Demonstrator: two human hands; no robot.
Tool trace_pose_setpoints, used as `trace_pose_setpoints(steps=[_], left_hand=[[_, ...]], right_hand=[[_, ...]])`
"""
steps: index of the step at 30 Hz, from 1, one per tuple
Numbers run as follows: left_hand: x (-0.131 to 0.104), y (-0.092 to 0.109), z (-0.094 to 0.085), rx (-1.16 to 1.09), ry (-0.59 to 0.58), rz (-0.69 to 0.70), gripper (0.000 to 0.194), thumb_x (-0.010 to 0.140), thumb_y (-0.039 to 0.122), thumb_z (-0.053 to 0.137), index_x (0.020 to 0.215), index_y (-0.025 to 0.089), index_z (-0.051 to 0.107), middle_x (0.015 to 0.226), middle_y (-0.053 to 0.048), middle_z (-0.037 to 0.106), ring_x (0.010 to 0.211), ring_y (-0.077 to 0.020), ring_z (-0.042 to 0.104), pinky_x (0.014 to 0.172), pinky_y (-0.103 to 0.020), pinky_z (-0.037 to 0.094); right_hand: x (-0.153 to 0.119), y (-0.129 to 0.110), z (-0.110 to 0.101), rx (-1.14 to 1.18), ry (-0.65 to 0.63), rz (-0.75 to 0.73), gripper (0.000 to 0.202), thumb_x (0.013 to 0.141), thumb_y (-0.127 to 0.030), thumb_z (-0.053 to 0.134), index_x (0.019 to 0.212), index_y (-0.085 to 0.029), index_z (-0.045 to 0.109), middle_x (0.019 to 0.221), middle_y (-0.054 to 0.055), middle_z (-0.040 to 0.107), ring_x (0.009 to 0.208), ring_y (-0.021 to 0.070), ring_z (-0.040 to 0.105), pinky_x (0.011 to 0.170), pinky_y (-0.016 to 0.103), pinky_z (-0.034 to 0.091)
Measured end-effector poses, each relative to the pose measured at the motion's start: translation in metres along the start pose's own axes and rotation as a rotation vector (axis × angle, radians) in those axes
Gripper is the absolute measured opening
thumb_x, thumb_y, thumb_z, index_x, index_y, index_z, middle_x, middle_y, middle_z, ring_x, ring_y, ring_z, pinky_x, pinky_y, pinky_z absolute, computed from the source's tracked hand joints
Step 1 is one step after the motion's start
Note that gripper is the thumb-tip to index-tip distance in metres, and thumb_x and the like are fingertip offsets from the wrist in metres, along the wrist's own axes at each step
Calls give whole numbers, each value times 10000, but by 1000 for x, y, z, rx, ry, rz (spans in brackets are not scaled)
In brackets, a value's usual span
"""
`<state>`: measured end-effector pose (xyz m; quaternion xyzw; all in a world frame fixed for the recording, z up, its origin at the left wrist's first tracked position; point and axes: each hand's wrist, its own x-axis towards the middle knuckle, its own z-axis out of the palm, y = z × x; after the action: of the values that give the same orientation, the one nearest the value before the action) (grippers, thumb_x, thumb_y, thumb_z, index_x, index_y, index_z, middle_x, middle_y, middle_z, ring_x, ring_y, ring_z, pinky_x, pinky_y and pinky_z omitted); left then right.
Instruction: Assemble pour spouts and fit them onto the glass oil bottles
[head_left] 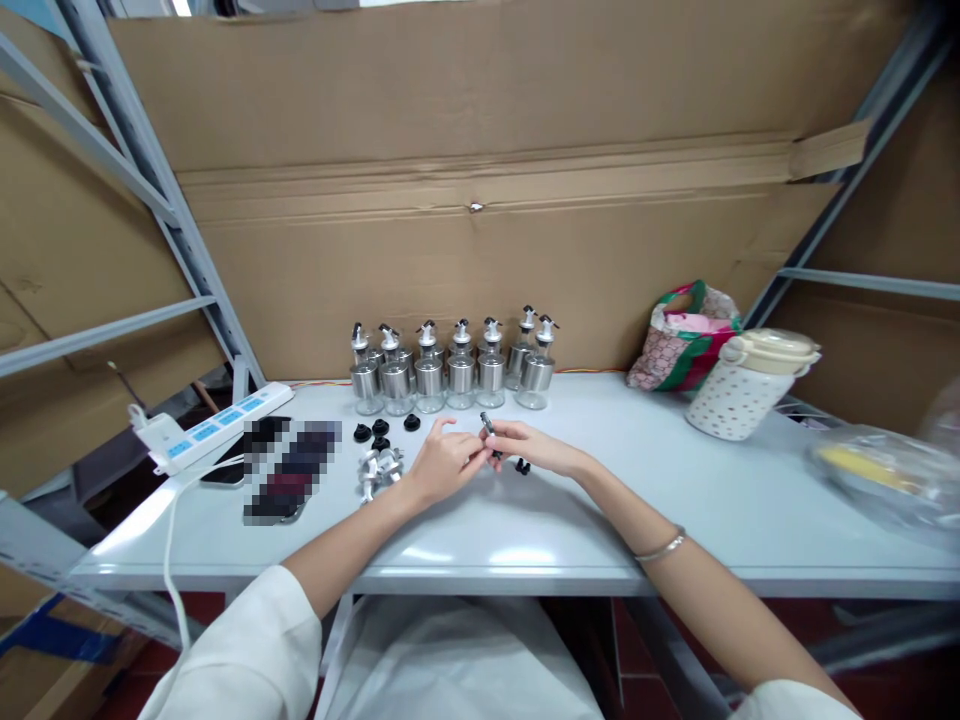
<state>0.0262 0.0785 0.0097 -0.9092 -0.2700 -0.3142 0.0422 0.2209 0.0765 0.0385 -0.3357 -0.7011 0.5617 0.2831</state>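
My right hand point(534, 446) pinches a small black-and-silver spout piece point(488, 424) above the table. My left hand point(448, 464) meets it there, its thumb and fingers closed on the lower part of the same piece, which the fingers mostly hide. Close to the right hand lie a few tiny black parts point(523, 466). Left of the left hand are several silver metal spout caps point(381, 466) in a small heap, with several black stoppers point(412, 422) just behind. Glass oil bottles point(430, 385) with steel sleeves and pouring spouts stand in rows at the back.
On the left are a white power strip point(225, 422) with a cable and phones point(225, 472), partly blurred out. To the right stand a patterned cloth bag point(679, 350), a speckled white flask point(742, 390) and a plastic-wrapped bowl point(885, 480). Cardboard point(480, 110) walls the back.
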Motion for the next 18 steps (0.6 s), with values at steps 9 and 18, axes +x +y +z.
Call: trace_pose_setpoints(steps=[9,18], left_hand=[[0,0,2,-50,34,-152,456,862,348,567,1268,166,464,997,-48,716,648,-138,645,978,-428,407],[3,-3,0,-2,-49,-157,350,869,394,576,1131,166,526,878,-33,713,756,-172,660,1013,-454,361]], right_hand=[[-1,-5,3,-161,-32,-50,432,774,-588,608,790,-158,563,689,-9,581,643,133,557,683,302,466],[0,3,1,-334,-15,-107,350,824,-502,576,845,-153,562,689,-19,528,604,110,430,559,248,338]])
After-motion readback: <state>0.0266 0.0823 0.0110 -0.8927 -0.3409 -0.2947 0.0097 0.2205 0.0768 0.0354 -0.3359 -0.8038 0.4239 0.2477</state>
